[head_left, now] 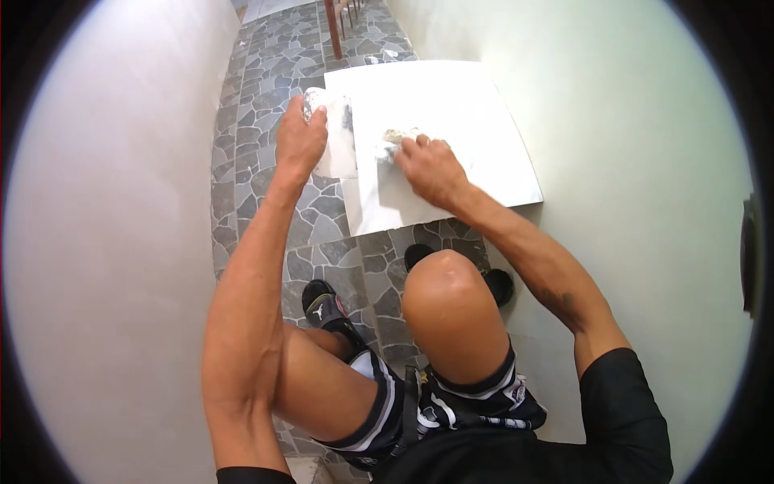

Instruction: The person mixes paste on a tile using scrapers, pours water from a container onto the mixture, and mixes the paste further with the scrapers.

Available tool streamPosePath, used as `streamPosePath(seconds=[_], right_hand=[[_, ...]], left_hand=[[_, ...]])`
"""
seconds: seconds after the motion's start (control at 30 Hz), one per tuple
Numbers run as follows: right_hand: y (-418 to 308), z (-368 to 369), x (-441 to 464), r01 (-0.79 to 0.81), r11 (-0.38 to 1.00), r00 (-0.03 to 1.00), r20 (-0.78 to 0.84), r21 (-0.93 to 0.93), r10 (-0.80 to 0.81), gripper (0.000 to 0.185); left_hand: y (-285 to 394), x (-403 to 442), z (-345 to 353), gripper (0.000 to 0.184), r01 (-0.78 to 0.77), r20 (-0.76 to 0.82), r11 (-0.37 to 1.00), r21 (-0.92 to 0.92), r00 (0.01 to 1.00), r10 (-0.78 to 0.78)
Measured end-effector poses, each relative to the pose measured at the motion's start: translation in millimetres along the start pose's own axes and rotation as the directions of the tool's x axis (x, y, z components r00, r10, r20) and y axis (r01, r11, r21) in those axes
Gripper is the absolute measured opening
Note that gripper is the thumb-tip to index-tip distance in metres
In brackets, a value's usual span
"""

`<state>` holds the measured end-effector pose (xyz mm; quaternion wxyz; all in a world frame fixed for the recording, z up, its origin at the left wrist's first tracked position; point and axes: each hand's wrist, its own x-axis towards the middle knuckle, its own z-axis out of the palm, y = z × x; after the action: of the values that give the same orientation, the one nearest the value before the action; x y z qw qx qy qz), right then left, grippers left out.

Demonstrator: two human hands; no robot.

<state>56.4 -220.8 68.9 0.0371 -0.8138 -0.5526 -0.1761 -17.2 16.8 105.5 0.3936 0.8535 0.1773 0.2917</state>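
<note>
A flat white board [451, 105] lies in front of me, with a grey, smeared patch near its middle left. My left hand [303, 139] grips the edge of a pale flat plate [337, 153] with dark smudges, which overlaps the board's left edge. The fingers of my right hand [431, 168] are closed on a small whitish, stained tool [395, 135] over the board. Its exact shape is partly hidden by the fingers.
Grey stone-patterned floor [266, 129] runs between a left wall [121, 242] and a right wall [637, 161]. A reddish-brown wooden leg [333, 31] stands beyond the board. My knees and sandalled feet are on the near side.
</note>
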Motion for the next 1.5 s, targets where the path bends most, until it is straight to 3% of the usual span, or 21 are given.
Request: streamPosePath(seconds=[0.07,0.13,0.23,0.33,0.4,0.47,0.53,0.67,0.7,0.83,0.97,1.07,1.23,1.37,1.5], right_hand=[[17,-8,29,-0.184,0.977,0.983,0.045,0.112,0.180,0.014],[41,-19,47,-0.412,0.873,0.907,0.212,0.263,0.364,0.017],[69,-48,50,-0.477,0.828,0.872,0.273,0.293,0.406,0.022],[71,-52,24,-0.360,0.887,0.932,0.082,0.289,0.352,0.019],[57,-37,2,-0.161,0.977,0.977,-0.121,0.140,0.178,0.016],[41,-25,-18,0.001,0.996,1.000,0.004,-0.087,0.000,0.022],[32,-14,-29,0.109,0.980,0.994,-0.009,-0.169,-0.112,0.026],[35,-48,-10,0.059,0.990,0.996,0.078,-0.132,-0.049,0.012],[32,-52,-3,0.049,0.995,0.999,-0.014,-0.086,-0.050,0.010],[21,-26,7,0.102,0.980,0.995,0.038,-0.170,-0.097,0.012],[24,-43,8,0.135,0.984,0.985,0.128,-0.120,-0.120,0.011],[27,-44,19,0.086,0.989,0.996,0.010,-0.120,-0.085,0.012],[23,-21,18,0.185,0.973,0.974,0.158,-0.136,-0.163,0.015],[38,-53,31,0.110,0.989,0.990,0.098,-0.097,-0.101,0.013],[35,-22,31,0.153,0.978,0.983,0.123,-0.144,-0.136,0.012]], left_hand=[[0,2,-2,0.035,-0.023,-0.005,1.000,0.005,1.000,0.023],[9,-2,-5,0.032,-0.017,0.004,1.000,0.002,1.000,0.017],[19,-7,-8,0.028,0.016,-0.014,1.000,-0.003,1.000,-0.016],[16,-6,-7,0.026,0.011,-0.007,0.999,-0.052,1.000,-0.012],[18,-5,-8,0.027,0.035,0.015,0.998,-0.043,0.999,-0.034],[21,-6,-9,0.027,0.040,0.021,0.999,-0.034,0.999,-0.039],[21,-8,-9,0.028,0.032,0.000,0.999,-0.025,0.999,-0.032],[21,-11,-9,0.030,-0.003,-0.029,0.999,-0.042,1.000,0.002],[19,-9,-10,0.031,0.004,0.003,0.999,-0.040,1.000,-0.004],[23,-9,-12,0.031,0.021,0.034,0.997,-0.078,0.999,-0.018],[20,-11,-11,0.033,-0.001,0.000,0.998,-0.060,1.000,0.001],[24,-10,-8,0.036,0.005,0.014,0.999,-0.046,1.000,-0.004],[11,-4,-4,0.036,0.004,-0.001,1.000,-0.006,1.000,-0.004],[13,-7,-3,0.038,-0.019,0.008,1.000,-0.014,1.000,0.019],[20,-7,-9,0.037,0.017,0.048,0.999,-0.036,0.999,-0.015]])
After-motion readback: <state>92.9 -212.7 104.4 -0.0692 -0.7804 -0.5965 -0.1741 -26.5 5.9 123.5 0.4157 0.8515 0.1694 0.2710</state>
